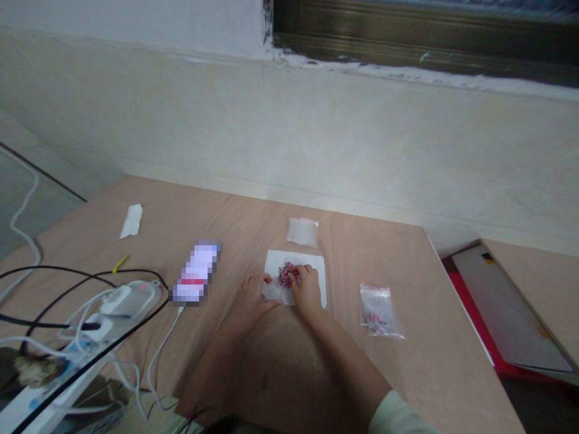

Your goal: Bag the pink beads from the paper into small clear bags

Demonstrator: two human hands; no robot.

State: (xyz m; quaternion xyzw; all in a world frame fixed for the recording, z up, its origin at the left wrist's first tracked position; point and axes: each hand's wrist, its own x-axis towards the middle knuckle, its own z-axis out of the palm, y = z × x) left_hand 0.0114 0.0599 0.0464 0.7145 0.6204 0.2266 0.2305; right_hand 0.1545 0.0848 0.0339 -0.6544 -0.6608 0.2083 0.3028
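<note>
A small heap of pink beads or bead-like pieces (285, 274) lies on a white sheet (319, 272) in the middle of the wooden table. My right hand (306, 287) is over the sheet, its thumb and fingers closed at the heap's right side; what they pinch is too small to name. At the sheet's left edge, my left hand (253, 295) has its fingers and thumb on a clear plastic bag (273, 292). Behind the sheet is a clear bag with pale contents (303, 232). Another clear bag, holding a few pink pieces (376, 310), lies to the right.
A phone (195, 272) with a white cable lies left of my hands. Farther left are a power strip (131, 304), tangled black and white cables, a yellow tie (121, 263) and a white paper piece (131, 220). A wall (203, 120) borders the table (226, 220).
</note>
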